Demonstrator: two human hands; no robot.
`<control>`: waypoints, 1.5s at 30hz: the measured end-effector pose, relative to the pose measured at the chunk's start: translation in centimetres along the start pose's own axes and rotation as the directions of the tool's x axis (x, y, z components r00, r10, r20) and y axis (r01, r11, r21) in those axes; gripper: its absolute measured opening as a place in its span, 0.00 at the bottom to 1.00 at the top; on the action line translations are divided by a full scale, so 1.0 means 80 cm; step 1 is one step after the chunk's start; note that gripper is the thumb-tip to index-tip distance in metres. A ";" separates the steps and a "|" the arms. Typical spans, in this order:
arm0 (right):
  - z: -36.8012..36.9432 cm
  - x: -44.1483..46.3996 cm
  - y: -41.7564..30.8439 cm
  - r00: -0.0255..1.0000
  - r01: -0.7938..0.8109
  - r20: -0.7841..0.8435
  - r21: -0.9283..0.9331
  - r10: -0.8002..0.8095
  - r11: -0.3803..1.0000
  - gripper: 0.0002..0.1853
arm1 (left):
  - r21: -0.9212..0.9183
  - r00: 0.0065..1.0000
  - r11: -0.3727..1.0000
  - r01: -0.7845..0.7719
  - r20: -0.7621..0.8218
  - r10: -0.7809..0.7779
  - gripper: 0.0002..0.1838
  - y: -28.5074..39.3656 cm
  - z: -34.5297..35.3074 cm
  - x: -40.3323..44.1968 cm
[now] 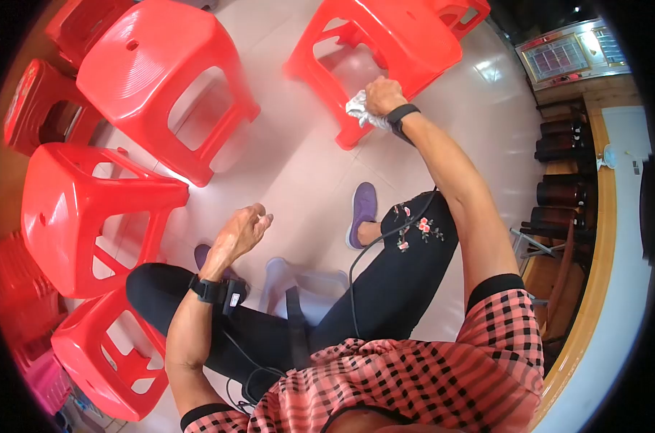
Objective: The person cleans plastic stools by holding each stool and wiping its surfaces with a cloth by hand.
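My right hand (385, 97) is closed around a crumpled white cloth (362, 110), which hangs out to the left of the fist. Hand and cloth are by the leg of a red plastic stool (407, 36) at the top; whether they touch it I cannot tell. My left hand (241, 231) hangs in the air over the floor with its fingers loosely bent and nothing in them. Nearest to it on the left stands another red stool (57, 216), with a larger-looking red stool (150, 58) above that one. Black bands sit on both wrists.
A pale plastic stool (306, 285) is beneath me between my legs. Another red stool (111, 361) stands at lower left, beside stacked red stools (10, 289). Dark chairs (558, 187) line the right side. A thin black cable (353, 281) runs across my leg.
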State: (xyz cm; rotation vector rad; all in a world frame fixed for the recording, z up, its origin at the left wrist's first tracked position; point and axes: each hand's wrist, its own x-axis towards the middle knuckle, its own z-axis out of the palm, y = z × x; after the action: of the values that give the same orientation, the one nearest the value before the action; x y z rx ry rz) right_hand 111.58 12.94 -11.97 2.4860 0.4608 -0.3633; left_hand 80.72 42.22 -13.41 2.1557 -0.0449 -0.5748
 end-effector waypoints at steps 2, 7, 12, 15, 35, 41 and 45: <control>-0.008 -0.029 -0.018 0.998 0.049 0.026 0.026 -0.050 0.998 0.17 | 0.004 1.000 1.000 -0.013 -0.017 0.013 0.20 0.001 0.001 -0.001; -0.017 -0.103 -0.072 0.984 0.140 0.100 0.078 -0.148 0.987 0.15 | 0.010 0.990 0.997 -0.078 -0.120 0.079 0.21 -0.014 0.007 0.002; -0.008 -0.176 -0.125 0.957 0.284 0.042 0.046 -0.286 0.958 0.12 | -0.007 0.974 0.997 -0.082 -0.212 0.078 0.19 0.006 -0.008 -0.002; 0.006 -0.212 -0.157 0.940 0.340 -0.044 0.043 -0.339 0.939 0.10 | -0.026 0.935 0.990 -0.140 -0.332 0.124 0.19 0.009 -0.010 0.000; -0.104 -0.459 -0.105 0.583 0.748 -0.808 0.493 -0.084 0.444 0.19 | -0.784 0.991 0.611 -0.108 -0.132 0.005 0.35 0.074 0.037 0.048; -0.064 -0.412 -0.016 0.700 0.485 -0.711 0.543 0.068 0.685 0.28 | -0.900 0.998 0.435 0.032 0.052 0.033 0.34 0.093 0.056 0.051; -0.031 -0.399 -0.037 0.813 0.374 -0.582 0.520 -0.001 0.768 0.32 | -0.958 0.999 0.282 0.051 0.051 -0.008 0.35 0.106 0.074 0.061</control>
State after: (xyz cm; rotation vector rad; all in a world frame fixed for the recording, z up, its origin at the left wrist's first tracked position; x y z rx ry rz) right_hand 81.98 8.94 -0.16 3.2022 0.9824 0.1997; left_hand 84.04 31.43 -11.75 0.8950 0.2764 -0.4606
